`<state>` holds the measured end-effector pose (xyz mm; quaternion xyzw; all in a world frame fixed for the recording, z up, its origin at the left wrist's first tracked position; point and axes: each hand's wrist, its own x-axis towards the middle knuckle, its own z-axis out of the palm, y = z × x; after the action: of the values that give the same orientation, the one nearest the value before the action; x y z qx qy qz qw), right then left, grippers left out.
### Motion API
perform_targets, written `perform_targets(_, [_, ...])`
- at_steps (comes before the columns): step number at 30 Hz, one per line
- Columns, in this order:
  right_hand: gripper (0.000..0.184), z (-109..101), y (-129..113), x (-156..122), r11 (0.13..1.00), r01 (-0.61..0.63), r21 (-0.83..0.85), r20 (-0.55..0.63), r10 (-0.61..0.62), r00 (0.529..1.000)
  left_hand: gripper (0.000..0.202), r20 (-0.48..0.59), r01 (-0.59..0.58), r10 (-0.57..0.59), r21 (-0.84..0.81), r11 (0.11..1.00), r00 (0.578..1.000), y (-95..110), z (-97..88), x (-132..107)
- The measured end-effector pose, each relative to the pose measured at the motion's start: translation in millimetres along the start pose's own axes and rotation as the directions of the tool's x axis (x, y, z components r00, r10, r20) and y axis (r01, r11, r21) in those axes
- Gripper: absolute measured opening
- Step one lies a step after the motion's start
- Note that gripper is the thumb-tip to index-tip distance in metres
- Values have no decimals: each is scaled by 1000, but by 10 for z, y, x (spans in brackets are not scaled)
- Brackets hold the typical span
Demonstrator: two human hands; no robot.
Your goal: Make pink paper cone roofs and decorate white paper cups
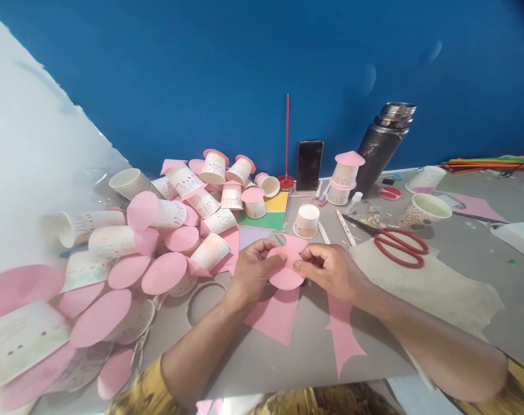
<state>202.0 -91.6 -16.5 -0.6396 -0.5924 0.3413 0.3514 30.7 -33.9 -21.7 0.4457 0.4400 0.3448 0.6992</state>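
Between both hands I hold a round pink paper disc over the table. My left hand pinches its left edge, thumb on top. On the right side, my right hand grips the disc between thumb and fingers. Pink paper scraps lie beneath the hands, and another cut strip rests below my right wrist. Just beyond the disc stands an upside-down white paper cup. Near my right forearm, red-handled scissors lie on a pale cloth.
Many paper cups with pink paper tops crowd the left side. A dark flask, a phone and two stacked decorated cups stand by the blue wall. Markers, a tape ring and a patterned cup are around.
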Motion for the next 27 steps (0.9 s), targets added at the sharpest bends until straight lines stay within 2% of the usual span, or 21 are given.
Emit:
perform_targets(11, [24, -50, 27, 10, 999, 13, -42, 60, -10, 998, 32, -5, -73, 79, 314, 947, 997, 101, -74, 17])
perform_targets(18, [22, -106, 25, 21, 993, 55, -100, 96, -46, 994, 25, 27, -101, 99, 418, 903, 995, 163, -68, 4])
perform_targets(22, [22, -118, 18, 20, 991, 51, -120, 128, -36, 991, 32, 57, -90, 72, 447, 890, 996, 149, -81, 12])
perform_targets(27, [22, -130, -11, 19, 989, 36, -143, 148, -15, 989, 20, 102, -160, 125, 519, 840, 987, 141, -79, 9])
